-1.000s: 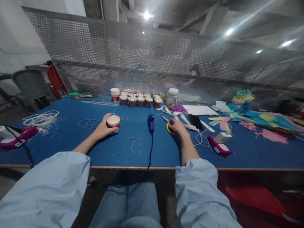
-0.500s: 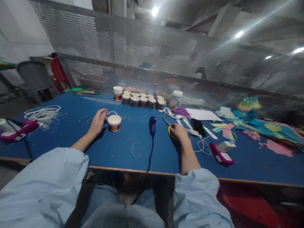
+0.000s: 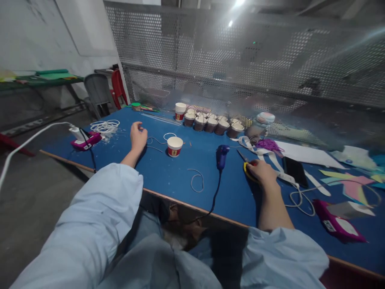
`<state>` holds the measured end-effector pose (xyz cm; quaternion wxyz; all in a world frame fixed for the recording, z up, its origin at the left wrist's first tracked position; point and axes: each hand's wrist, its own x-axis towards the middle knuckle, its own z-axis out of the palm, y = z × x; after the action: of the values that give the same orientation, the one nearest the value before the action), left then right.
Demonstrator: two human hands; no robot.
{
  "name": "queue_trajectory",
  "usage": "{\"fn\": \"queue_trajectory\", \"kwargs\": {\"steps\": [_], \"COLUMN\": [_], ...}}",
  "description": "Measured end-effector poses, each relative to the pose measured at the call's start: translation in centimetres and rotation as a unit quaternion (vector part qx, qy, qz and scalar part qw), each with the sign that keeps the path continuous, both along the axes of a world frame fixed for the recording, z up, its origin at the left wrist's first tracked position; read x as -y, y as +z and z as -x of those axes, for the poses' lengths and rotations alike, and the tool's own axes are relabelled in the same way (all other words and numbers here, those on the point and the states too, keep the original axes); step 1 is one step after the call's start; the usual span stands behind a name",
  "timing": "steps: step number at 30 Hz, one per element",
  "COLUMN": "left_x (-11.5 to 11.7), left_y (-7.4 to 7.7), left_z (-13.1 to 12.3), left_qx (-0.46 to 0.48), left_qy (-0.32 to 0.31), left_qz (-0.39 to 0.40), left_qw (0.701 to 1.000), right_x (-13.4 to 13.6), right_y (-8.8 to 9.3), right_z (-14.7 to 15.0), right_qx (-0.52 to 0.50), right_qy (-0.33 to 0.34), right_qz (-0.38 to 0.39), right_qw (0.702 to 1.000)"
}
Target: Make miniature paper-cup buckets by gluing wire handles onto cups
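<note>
My left hand [image 3: 138,138] is raised over the table to the left of a paper cup, its fingers loosely curled and apart with nothing visible in them. The white paper cup [image 3: 175,147] with a red band stands upright, and a white cord ring [image 3: 170,137] lies just behind it. Thin grey cord [image 3: 155,140] runs between that hand and the cup. On the right, my right hand [image 3: 263,172] grips the yellow-and-black handles of a pair of scissors [image 3: 247,167], blades pointing away. Between the hands lies a blue glue gun [image 3: 221,157] with a black cable.
Several dark cups [image 3: 211,123] with white rims stand at the back, beside a stack of paper cups [image 3: 180,111]. A loose cord piece [image 3: 197,181] lies in front. Coiled white cord [image 3: 105,126] and a magenta power strip [image 3: 86,141] are left; a phone [image 3: 294,171] is right.
The view has swung left. My left hand has moved away from the cup and the white cord ring, which now lies behind the cup. My right hand stays at the scissors.
</note>
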<state>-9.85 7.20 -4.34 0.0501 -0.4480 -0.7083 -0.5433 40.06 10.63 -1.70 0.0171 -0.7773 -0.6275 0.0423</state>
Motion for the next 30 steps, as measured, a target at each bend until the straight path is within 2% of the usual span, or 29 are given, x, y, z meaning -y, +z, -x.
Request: {"fn": "queue_trajectory", "kwargs": {"steps": [4, 7, 10, 14, 18, 22, 26, 30], "left_x": [0.4, 0.7, 1.0, 1.7, 2.0, 2.2, 2.4, 1.7], "left_y": [-0.7, -0.9, -0.6, 0.3, 1.0, 1.2, 1.3, 1.0], "left_z": [-1.5, -2.0, -1.7, -0.7, 0.0, -0.2, -1.3, -3.1], "left_qx": [-0.120, -0.184, -0.230, -0.277, -0.296, -0.297, -0.289, -0.290], "left_qy": [-0.106, -0.180, -0.214, -0.192, -0.148, -0.123, -0.103, -0.142], "left_qz": [0.121, 0.215, 0.287, 0.341, 0.371, 0.368, 0.330, 0.306], "left_qw": [0.980, 0.942, 0.905, 0.877, 0.868, 0.872, 0.892, 0.896], "right_x": [-0.1, -0.2, -0.4, -0.6, -0.8, -0.9, -0.8, -0.6], "right_y": [-0.2, -0.3, -0.3, -0.4, -0.5, -0.4, -0.3, -0.1], "right_z": [-0.1, -0.2, -0.3, -0.5, -0.7, -0.8, -0.9, -0.9], "right_qx": [-0.003, -0.002, 0.001, 0.000, -0.004, -0.008, -0.007, 0.002], "right_qy": [-0.004, -0.004, -0.003, 0.003, 0.005, 0.004, 0.001, 0.000], "right_qz": [-0.016, -0.021, -0.023, -0.023, -0.020, -0.017, -0.009, -0.012], "right_qw": [1.000, 1.000, 1.000, 1.000, 1.000, 1.000, 1.000, 1.000]}}
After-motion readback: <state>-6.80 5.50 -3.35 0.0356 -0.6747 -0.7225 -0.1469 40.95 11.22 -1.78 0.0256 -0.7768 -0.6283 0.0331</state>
